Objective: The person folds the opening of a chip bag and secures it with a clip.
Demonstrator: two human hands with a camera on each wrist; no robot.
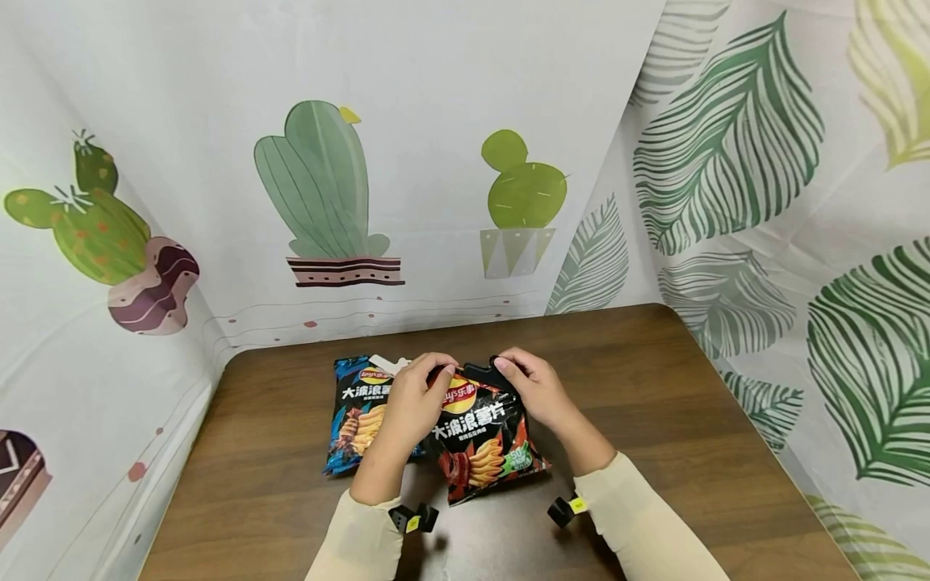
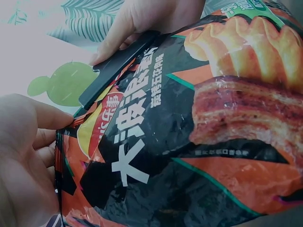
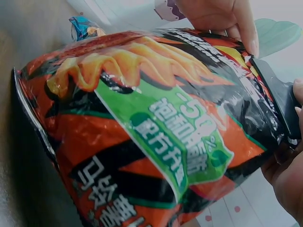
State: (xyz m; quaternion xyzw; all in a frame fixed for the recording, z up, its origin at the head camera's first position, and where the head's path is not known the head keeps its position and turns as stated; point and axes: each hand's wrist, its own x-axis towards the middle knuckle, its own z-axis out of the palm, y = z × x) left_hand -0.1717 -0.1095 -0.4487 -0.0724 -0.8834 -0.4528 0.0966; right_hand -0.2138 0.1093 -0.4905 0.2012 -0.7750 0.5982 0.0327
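Observation:
A red-and-black bag of potato chips (image 1: 472,436) is held up by its top edge with both hands, its lower end toward me. Across part of that edge lies a black bag clip (image 2: 118,68). My left hand (image 1: 421,395) pinches the top left corner of the bag, beside the clip's end. At the top right, my right hand (image 1: 538,391) grips the clip and the bag's edge between thumb and fingers. In the right wrist view the clip (image 3: 279,99) reaches from the right hand toward the left fingertips. Some right fingers are hidden behind the bag.
Left of the held bag, a blue-and-black chip bag (image 1: 352,403) lies on the brown wooden table (image 1: 269,484), with a white clip (image 1: 388,365) at its top edge. A printed cloth (image 1: 436,202) hangs behind the table. Each wrist wears a small black camera.

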